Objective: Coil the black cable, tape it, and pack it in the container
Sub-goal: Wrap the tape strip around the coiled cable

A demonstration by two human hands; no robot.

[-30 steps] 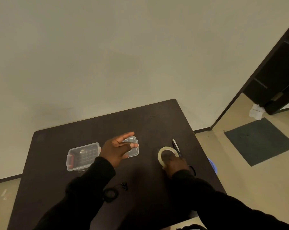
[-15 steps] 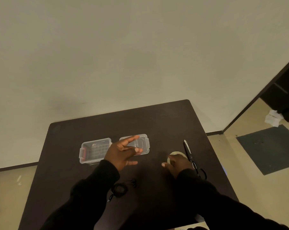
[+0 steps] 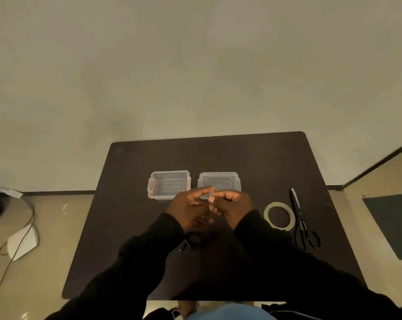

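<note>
The coiled black cable [image 3: 196, 239] lies on the dark table [image 3: 253, 158] just under my wrists, its plug end sticking out to the lower left. My left hand [image 3: 190, 205] and my right hand [image 3: 230, 204] meet above it in the middle of the table, fingertips pinching a small clear strip of tape [image 3: 211, 194] between them. The open clear container [image 3: 169, 184] with red latches stands behind my left hand. Its clear lid [image 3: 219, 182] lies flat to its right. The tape roll [image 3: 279, 215] rests right of my right wrist.
Black scissors [image 3: 300, 221] lie along the table's right side beside the tape roll. On the floor to the left are a white object [image 3: 22, 242] and a cable [image 3: 28, 218]. A dark mat [image 3: 394, 222] lies on the floor at right.
My right hand left the tape roll and came to the middle to meet my left hand, and both now pinch a tape strip. The camera view turned left, centring the table.
</note>
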